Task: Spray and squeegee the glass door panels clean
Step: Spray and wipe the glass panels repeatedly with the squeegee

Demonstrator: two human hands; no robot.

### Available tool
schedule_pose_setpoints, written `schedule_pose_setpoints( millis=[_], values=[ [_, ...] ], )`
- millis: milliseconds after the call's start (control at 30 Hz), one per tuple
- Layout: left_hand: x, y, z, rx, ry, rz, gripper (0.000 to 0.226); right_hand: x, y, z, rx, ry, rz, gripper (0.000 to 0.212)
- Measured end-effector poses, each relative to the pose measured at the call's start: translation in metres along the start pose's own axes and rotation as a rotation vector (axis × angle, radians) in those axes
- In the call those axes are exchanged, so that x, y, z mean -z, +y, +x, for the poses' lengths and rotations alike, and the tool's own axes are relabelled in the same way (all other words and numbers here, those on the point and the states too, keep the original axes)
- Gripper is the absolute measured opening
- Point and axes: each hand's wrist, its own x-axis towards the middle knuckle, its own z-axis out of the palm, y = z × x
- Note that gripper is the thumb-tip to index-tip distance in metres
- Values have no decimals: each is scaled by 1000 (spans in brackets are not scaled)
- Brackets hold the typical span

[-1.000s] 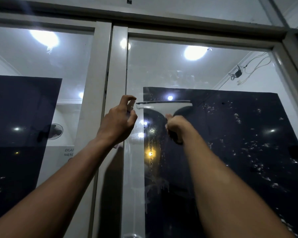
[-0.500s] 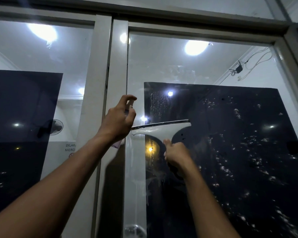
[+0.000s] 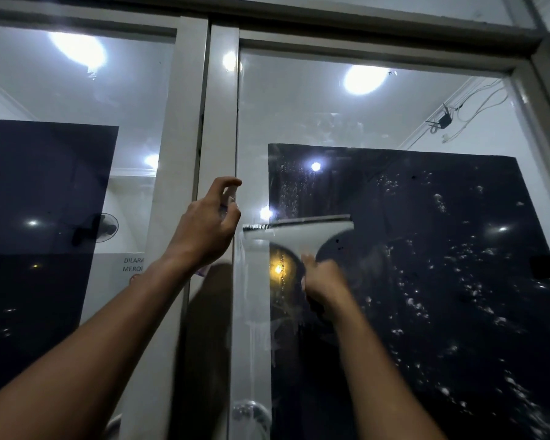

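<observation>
A white squeegee [image 3: 297,231] is held flat against the right glass door panel [image 3: 394,249], its blade level and its left end close to the white door frame [image 3: 219,122]. Its handle is gripped from below by the right hand [image 3: 323,282]. A small spray bottle [image 3: 227,203], mostly hidden, is clasped in the left hand [image 3: 205,231], with the forefinger curled over its top. Droplets are scattered over the dark film [image 3: 442,281] behind the glass.
</observation>
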Motion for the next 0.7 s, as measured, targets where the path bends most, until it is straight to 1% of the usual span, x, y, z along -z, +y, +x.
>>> schedule_pose_setpoints(
  millis=[67, 167, 267, 367, 467, 567, 634, 700],
  values=[
    [-1, 0, -7, 2, -12, 3, 38, -3, 27, -43, -28, -24, -48, 60],
    [-2, 0, -13, 11, -45, 8, 40, -4, 35, -69, -77, -64, -104, 60],
    [-2, -1, -14, 15, -53, 6, 39, -4, 7, -45, -10, -11, -116, 55],
    [-2, 0, -16, 12, -56, -5, 39, 5, -39, -12, -21, 46, 23, 58],
    [-4, 1, -24, 6, -49, -16, 39, 16, -58, -7, 9, 90, -6, 50],
    [-3, -1, -36, 22, -50, -3, 39, 7, -22, -30, 30, 54, -104, 51],
    [-1, -3, -44, 41, -41, 14, 39, -8, 16, -54, 38, 64, -170, 57],
    [-2, -4, -52, 53, -41, 9, 39, -17, 44, -83, 2, 76, -97, 61]
  ],
)
